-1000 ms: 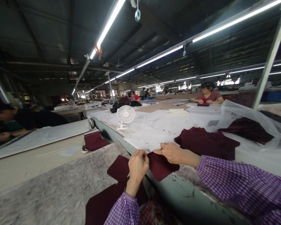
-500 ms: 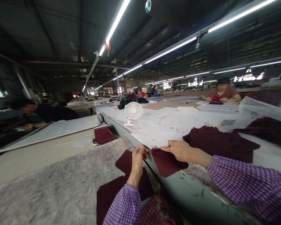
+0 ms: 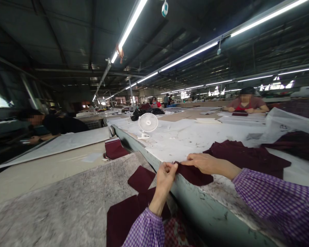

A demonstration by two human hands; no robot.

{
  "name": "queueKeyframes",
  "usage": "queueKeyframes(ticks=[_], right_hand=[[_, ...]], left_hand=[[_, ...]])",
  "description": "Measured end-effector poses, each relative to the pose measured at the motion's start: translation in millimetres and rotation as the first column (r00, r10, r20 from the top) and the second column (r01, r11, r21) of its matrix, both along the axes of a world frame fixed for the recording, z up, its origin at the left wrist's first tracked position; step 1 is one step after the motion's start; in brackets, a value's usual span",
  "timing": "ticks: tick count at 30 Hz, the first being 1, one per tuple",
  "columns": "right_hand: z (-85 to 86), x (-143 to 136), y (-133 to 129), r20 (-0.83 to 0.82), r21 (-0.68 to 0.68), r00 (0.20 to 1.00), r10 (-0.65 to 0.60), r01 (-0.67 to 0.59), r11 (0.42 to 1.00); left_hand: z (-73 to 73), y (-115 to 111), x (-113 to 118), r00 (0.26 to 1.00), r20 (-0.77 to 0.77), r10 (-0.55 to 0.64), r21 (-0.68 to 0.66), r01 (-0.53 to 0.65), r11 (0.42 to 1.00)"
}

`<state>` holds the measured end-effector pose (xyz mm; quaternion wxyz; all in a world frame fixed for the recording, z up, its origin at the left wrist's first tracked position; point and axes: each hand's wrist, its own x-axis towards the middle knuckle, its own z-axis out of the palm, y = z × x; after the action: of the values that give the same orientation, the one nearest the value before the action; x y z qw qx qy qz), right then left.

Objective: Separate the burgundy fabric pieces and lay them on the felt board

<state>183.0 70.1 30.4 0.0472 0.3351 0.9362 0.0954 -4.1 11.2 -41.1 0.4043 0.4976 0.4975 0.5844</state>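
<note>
A maroon fabric piece [image 3: 195, 175] lies at the edge of the white-topped table, partly hanging over it. My left hand [image 3: 166, 175] pinches its near-left corner between thumb and fingertips. On the upper side of the same piece rests my right hand [image 3: 202, 162], fingers stretched out and flat. Beyond my right wrist is a spread pile of maroon fabric pieces [image 3: 244, 156]. Left of my left hand, a smaller maroon piece [image 3: 141, 179] and a larger maroon piece [image 3: 122, 218] lie on the grey-stained table, the larger one partly hidden by my sleeve.
A small white fan [image 3: 147, 122] stands on the white table [image 3: 180, 137]. A folded maroon stack [image 3: 115, 148] sits at the left table's far edge. Clear plastic [image 3: 288, 120] covers dark fabric at right. One person [image 3: 247, 101] works across the table, another [image 3: 64, 125] at far left.
My left hand has moved right and up to the fabric's corner and now pinches it. The piece's hanging part has lifted. My right hand has stayed on the fabric.
</note>
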Motion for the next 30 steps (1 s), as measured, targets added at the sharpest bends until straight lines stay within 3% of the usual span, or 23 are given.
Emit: queueKeyframes(ticks=[3,6,9,13,20,26,30], right_hand=[[-3.8,3,6,-0.004,0.002,1.0,0.025,-0.025,1.0],[-5.4,4,8,-0.014,0.019,0.998,0.053,-0.053,0.998],[-4.9,5,9,-0.018,0.026,0.997,0.068,-0.068,0.997],[-7.8,8,14,-0.045,0.037,0.995,0.092,-0.09,0.995],[-27.6,23,39,-0.154,0.082,0.976,0.153,-0.142,0.986],[-35.9,27,55,-0.163,-0.029,0.978,0.129,-0.136,0.99],[-52.5,20,65,-0.273,-0.067,0.961,0.051,-0.072,0.995]], left_hand=[[13.2,2,-7,0.919,-0.344,0.193,0.152,-0.148,0.977],[20.8,8,-6,0.751,-0.626,0.21,0.19,-0.114,0.975],[20.9,15,-1,0.634,-0.742,0.217,0.204,-0.094,0.974],[18.3,24,0,0.646,-0.738,0.194,0.181,-0.087,0.98],[17.4,25,-1,0.685,-0.708,0.174,0.199,-0.043,0.979],[20.0,26,3,0.729,-0.66,0.181,0.131,-0.125,0.983],[20.4,28,4,0.719,-0.658,0.222,0.129,-0.182,0.975]])
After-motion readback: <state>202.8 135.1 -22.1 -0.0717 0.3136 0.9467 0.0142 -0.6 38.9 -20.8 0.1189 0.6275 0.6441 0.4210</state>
